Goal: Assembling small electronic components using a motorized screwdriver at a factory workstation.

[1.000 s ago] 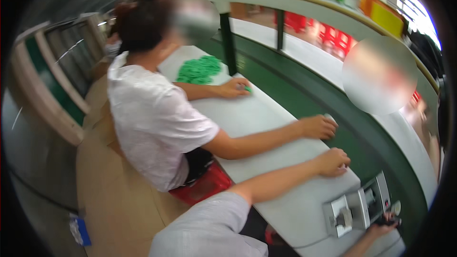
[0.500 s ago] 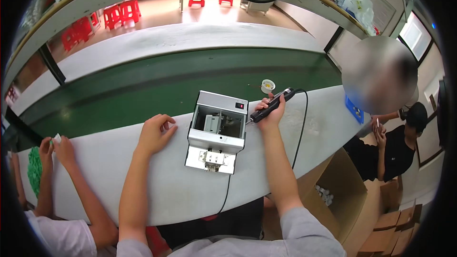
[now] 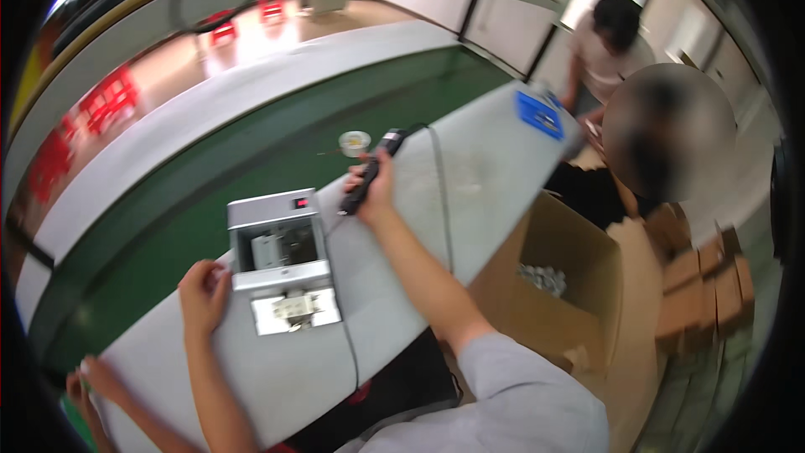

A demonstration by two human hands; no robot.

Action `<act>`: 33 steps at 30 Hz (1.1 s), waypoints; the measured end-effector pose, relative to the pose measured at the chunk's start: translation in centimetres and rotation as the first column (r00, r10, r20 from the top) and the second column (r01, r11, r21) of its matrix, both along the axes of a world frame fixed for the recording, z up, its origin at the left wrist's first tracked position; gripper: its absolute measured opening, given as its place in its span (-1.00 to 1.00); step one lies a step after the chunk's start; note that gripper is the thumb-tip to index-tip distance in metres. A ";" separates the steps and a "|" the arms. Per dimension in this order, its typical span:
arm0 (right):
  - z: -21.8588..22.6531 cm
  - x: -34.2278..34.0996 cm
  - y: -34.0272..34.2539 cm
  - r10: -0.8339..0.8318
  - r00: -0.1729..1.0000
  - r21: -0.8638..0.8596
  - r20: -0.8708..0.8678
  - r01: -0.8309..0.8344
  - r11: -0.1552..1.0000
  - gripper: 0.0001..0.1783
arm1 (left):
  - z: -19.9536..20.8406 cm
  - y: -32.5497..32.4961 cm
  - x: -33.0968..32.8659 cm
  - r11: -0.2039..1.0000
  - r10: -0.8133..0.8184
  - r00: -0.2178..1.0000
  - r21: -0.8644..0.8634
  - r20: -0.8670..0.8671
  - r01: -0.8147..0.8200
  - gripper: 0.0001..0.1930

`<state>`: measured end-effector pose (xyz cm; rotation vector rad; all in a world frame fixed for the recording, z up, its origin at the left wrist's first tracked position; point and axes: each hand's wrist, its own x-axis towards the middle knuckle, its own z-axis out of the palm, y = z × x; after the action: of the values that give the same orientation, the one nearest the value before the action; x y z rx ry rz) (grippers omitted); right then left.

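My right hand (image 3: 374, 184) is wrapped round a black electric screwdriver (image 3: 384, 157), its cable trailing from the top end. The driver slants down to the left, its lower end a little apart from the right side of a silver, box-shaped screw feeder (image 3: 270, 210). That machine has an open bay in its top, a small red display at the far right corner and a metal fitting (image 3: 295, 309) on its front plate. At the machine's left side, my left hand (image 3: 204, 295) rests with fingers loosely bent and thumb apart, nothing visible in it; motion blurs it.
A white roll (image 3: 354, 143) lies beyond the screwdriver at the white table's (image 3: 394, 285) far edge. A blue tray (image 3: 539, 115) stands at the far right. An open cardboard box (image 3: 579, 319) holds small white parts. Another person's hands (image 3: 96, 379) are at lower left; people sit at right.
My view has swung right, so the table and machine appear further left and tilted. The screwdriver's lower end has drawn away from the machine. My left hand is nearer the machine's side.
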<state>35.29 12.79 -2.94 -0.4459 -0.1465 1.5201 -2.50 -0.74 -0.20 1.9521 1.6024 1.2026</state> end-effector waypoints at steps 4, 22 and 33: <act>1.2 0.4 -0.5 -0.005 1.000 -0.005 -0.024 0.005 1.000 -0.50 | 0.2 0.2 0.9 1.000 0.015 1.000 -0.019 -0.020 -0.015 -0.88; 1.7 0.8 -1.6 -0.043 0.999 0.005 0.005 0.043 0.999 -0.46 | 0.1 0.2 1.1 0.999 -0.026 0.998 -0.044 -0.062 0.023 -0.85; 1.5 0.8 -1.4 -0.038 0.999 0.016 -0.021 0.038 0.999 -0.46 | -0.1 0.3 1.1 0.999 -0.014 0.999 -0.030 -0.033 0.013 -0.89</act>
<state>36.06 11.37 -1.46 -0.4177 -0.1330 1.4846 -1.40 -0.49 -0.35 1.9710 1.6111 1.1400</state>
